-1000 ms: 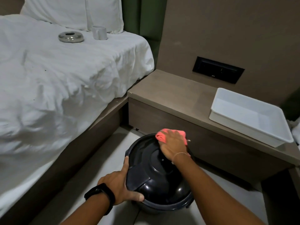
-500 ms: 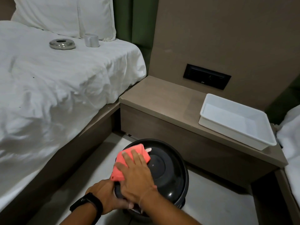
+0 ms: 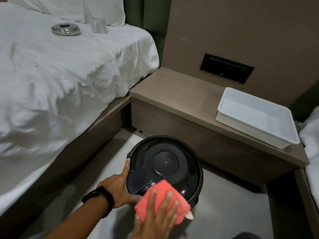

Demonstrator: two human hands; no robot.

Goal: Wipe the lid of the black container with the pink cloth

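Fingers [image 3: 170, 195] of the right hand [image 3: 155, 219] lie spread flat on the pink cloth [image 3: 162, 199], pressing it against the near edge of the lid [image 3: 165, 163] of the black container [image 3: 198, 190]; the cloth is folded into a thick pad, with a pale tag showing at its right corner. The left hand [image 3: 119, 185] grips the lid's left rim, thumb up along the edge, the other fingers hidden beneath the cloth (a dark band [image 3: 99, 200] circles that wrist). The container stands on the pale floor [image 3: 229, 207], between the bed frame and the low brown desk [image 3: 172, 95]. A raised round disc sits at the middle of the glossy lid. On the desk's right end rests a white tray [image 3: 255, 118], and a black panel [image 3: 226, 68] is set in the wall above. On the bed [image 3: 60, 75] to the left, rumpled white sheets carry a round metal dish [image 3: 66, 29] and, just beside it, a white cup [image 3: 98, 25] in front of the pillows.
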